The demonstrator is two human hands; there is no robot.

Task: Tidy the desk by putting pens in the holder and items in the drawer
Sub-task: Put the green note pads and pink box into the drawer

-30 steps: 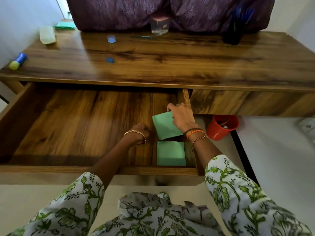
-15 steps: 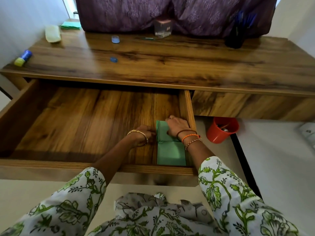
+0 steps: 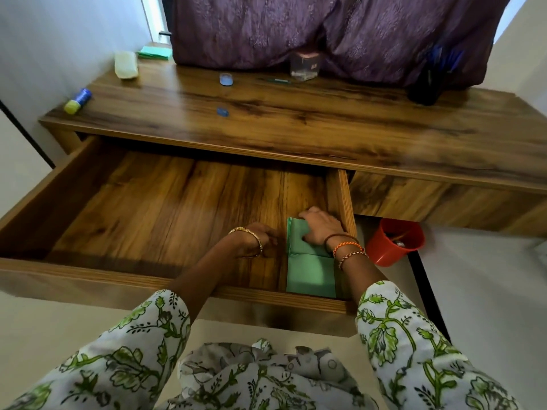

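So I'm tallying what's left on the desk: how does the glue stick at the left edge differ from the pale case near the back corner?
The glue stick is a small cylinder, blue with a yellow end; the pale case is larger, flatter and cream all over. The glue stick lies near the left edge, further forward; the pale case lies further back beside green paper. Both lie flat on the desk, untouched.

The wooden tabletop point(image 3: 325, 122) carries a pale case point(image 3: 126, 64), green papers point(image 3: 154, 52), a blue-yellow tube point(image 3: 77, 100), two small blue items point(image 3: 226, 79), a clear jar point(image 3: 305, 66) and a dark pen holder point(image 3: 424, 87).
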